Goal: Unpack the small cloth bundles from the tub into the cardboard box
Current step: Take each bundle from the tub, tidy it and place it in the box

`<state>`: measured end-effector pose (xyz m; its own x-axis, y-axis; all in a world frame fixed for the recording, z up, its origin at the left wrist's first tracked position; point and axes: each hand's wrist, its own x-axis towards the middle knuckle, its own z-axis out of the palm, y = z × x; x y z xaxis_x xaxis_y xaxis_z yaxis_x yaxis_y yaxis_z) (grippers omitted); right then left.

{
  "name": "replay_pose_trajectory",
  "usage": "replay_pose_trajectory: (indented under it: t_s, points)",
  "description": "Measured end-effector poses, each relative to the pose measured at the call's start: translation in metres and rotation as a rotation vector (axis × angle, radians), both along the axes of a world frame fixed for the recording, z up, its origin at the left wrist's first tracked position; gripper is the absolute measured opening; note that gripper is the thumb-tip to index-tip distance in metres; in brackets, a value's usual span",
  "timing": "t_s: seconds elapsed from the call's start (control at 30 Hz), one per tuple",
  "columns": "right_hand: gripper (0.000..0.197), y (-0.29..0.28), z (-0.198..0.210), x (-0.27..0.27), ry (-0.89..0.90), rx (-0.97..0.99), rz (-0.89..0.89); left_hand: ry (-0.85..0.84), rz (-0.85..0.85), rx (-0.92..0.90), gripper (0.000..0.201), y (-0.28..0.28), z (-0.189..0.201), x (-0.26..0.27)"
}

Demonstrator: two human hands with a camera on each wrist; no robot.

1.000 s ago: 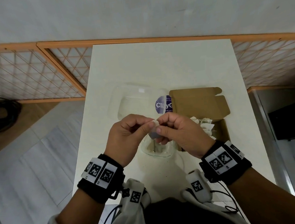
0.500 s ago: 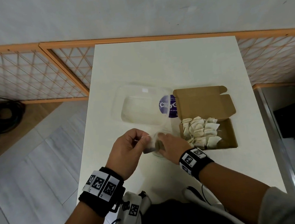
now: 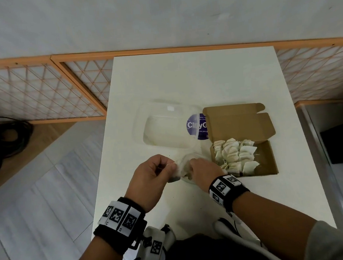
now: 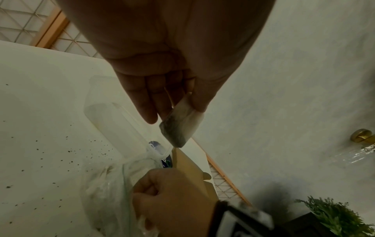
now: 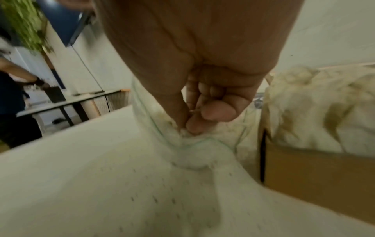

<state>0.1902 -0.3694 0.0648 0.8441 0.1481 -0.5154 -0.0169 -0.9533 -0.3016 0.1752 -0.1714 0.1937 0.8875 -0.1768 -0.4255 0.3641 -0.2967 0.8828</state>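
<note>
My left hand [image 3: 170, 167] hovers just above the white table and pinches a small off-white cloth bundle [image 4: 182, 126] between thumb and fingers. Right beside it, my right hand [image 3: 191, 165] dips into the small clear tub [image 5: 150, 121], with its fingers curled down onto a cloth bundle [image 5: 186, 134] at the bottom. The hand hides most of the tub's inside. Just to the right stands the open cardboard box [image 3: 267, 163], with several bundles [image 3: 236, 155] packed into its left half.
A large clear plastic container with a purple label [image 3: 166, 130] lies behind the tub, against the box's raised lid flap [image 3: 237, 122]. Dark crumbs speckle the table [image 4: 40, 144]. An orange lattice fence [image 3: 40, 93] runs along the wall.
Both hands came down from holding one bundle together. The right hand let go of it and dropped into the tub, while the left hand kept the bundle.
</note>
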Motion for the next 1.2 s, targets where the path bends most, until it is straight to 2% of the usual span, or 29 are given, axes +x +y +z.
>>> replay_pose_trajectory:
  t_s: [0.23,0.47,0.6,0.7,0.8,1.0,1.2]
  points:
    - [0.014,-0.015,0.062,-0.004,-0.106,0.265,-0.109,0.002,-0.038,0.059,0.013,-0.005,0.005,0.000]
    - [0.012,-0.042,0.133,-0.010,-0.095,0.782,-0.425,-0.047,-0.099,0.074,0.007,-0.011,0.019,-0.004]
    - [0.013,-0.051,0.158,-0.015,-0.049,1.006,-0.580,-0.145,-0.194,-0.034,0.009,-0.023,0.036,-0.005]
    - [0.014,-0.052,0.168,-0.016,-0.082,1.082,-0.625,-0.294,-0.333,-0.008,0.011,-0.035,0.048,-0.007]
    - [0.014,-0.053,0.177,-0.017,-0.143,1.084,-0.610,-0.358,-0.361,-0.005,0.009,-0.047,0.055,-0.007]
    - [0.013,-0.052,0.193,-0.024,-0.254,1.022,-0.525,-0.365,-0.244,-0.047,0.006,-0.052,0.061,-0.005]
    - [0.019,-0.056,0.195,-0.027,-0.077,1.284,-0.625,-0.274,-0.125,-0.246,0.012,-0.040,0.078,-0.005]
